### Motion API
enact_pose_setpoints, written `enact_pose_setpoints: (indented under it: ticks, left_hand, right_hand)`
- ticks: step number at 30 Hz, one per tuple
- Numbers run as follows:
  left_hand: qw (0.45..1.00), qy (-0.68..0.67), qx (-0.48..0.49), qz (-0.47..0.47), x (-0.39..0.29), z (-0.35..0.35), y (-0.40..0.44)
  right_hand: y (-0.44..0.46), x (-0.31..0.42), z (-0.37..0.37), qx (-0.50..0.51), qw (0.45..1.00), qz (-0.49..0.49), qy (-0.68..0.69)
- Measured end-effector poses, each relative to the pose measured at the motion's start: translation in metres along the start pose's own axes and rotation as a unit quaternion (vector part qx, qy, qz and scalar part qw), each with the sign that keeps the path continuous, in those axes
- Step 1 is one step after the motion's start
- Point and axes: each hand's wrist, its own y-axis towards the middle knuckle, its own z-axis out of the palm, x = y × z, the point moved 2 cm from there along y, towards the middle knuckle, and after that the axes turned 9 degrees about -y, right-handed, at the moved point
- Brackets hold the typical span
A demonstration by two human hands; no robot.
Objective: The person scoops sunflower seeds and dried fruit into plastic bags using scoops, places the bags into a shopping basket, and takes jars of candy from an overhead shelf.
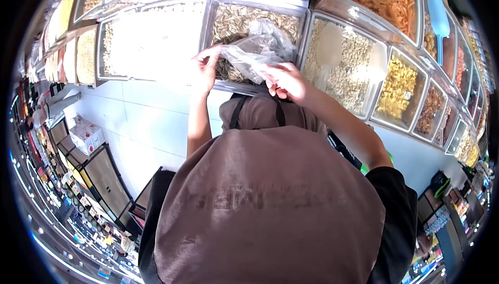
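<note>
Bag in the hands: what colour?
The bag is clear, with whitish glints; best in head view.

Hands: two, left hand and right hand, upper center of the frame. Clear plastic bag: one, between them. Bin of striped seeds: one, upper center. Bin of orange shreds: one, upper right. Blue scoop: one, upper right. White carton: one, left. Exact bin total: obscured by glare.
</note>
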Motion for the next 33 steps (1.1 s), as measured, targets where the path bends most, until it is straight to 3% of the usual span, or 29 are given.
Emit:
enact_pose_setpoints:
  ticks: [7,11,13,14,15,17,18,20,23,24,26,27,29,33]
  left_hand:
    - [0.989,-0.061,-0.100,0.085,-0.078,-0.005,-0.015]
    - [0.984,-0.030,-0.135,0.115,-0.150,-0.011,-0.016]
    - [0.974,-0.048,-0.122,0.186,-0.180,-0.018,-0.016]
    - [0.970,-0.062,-0.127,0.199,-0.195,-0.023,-0.016]
    - [0.966,-0.076,-0.131,0.209,-0.207,-0.029,-0.017]
    - [0.948,-0.152,-0.109,0.256,-0.224,-0.040,-0.013]
    - [0.939,-0.174,-0.097,0.280,-0.229,-0.044,-0.013]
    - [0.931,-0.193,-0.076,0.300,-0.231,-0.048,-0.010]
    - [0.930,-0.243,-0.073,0.264,-0.214,-0.061,0.007]
    - [0.920,-0.276,-0.019,0.276,-0.212,-0.068,0.017]
    - [0.919,-0.211,-0.001,0.333,-0.227,-0.092,0.023]
    - [0.913,-0.183,0.019,0.364,-0.244,-0.101,0.017]
    - [0.857,-0.276,-0.094,0.425,-0.281,-0.084,-0.009]
    - [0.822,-0.277,-0.108,0.486,-0.299,-0.127,-0.019]
  right_hand:
    - [-0.024,0.088,-0.003,-0.007,0.991,-0.114,-0.071]
    - [-0.048,0.137,0.006,-0.024,0.991,-0.123,0.035]
    - [-0.061,0.155,0.004,0.143,0.960,-0.199,0.134]
    - [-0.049,0.146,-0.021,0.206,0.931,-0.148,0.261]
    - [-0.059,0.152,-0.012,0.205,0.932,-0.150,0.258]
    - [-0.090,0.181,0.018,0.254,0.905,-0.290,0.182]
    - [-0.094,0.187,0.023,0.323,0.878,-0.318,0.154]
    - [-0.113,0.193,0.040,0.262,0.905,-0.303,0.146]
    - [-0.094,0.194,0.046,0.268,0.908,-0.248,0.203]
    - [-0.088,0.196,0.048,0.256,0.907,-0.250,0.224]
    - [-0.087,0.200,0.056,0.236,0.905,-0.256,0.244]
    - [-0.091,0.208,0.063,0.289,0.887,-0.282,0.223]
    - [-0.107,0.222,0.089,0.337,0.858,-0.333,0.197]
    - [-0.084,0.213,0.113,0.364,0.817,-0.405,0.192]
